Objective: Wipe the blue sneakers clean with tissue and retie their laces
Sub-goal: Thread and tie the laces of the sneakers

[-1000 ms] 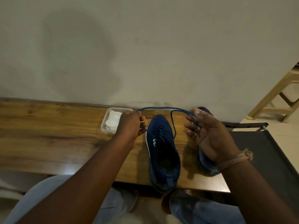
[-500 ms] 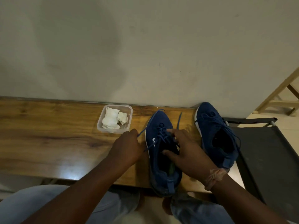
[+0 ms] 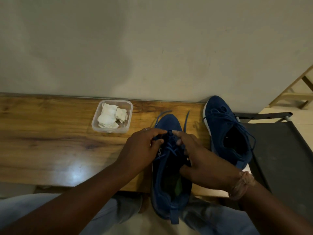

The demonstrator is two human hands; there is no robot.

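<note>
Both my hands work the laces (image 3: 170, 146) of the near sneaker (image 3: 169, 180), which lies on the worktop (image 3: 50, 146) with its heel over the near edge. My left hand (image 3: 142, 151) and right hand (image 3: 201, 160) have fingers pinched on lace strands at the eyelets. I should pull evenly and keep both ends taut. The second sneaker (image 3: 227, 133) sits right; the tub of tissue (image 3: 112, 118) far left, clear.

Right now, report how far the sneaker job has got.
Looks done: crumpled tissue sits in the plastic tub, which suggests wiping is over. In hand: left hand and right hand pinch the laces on the near sneaker. Left: that knot, and the far sneaker, laces loose.
</note>
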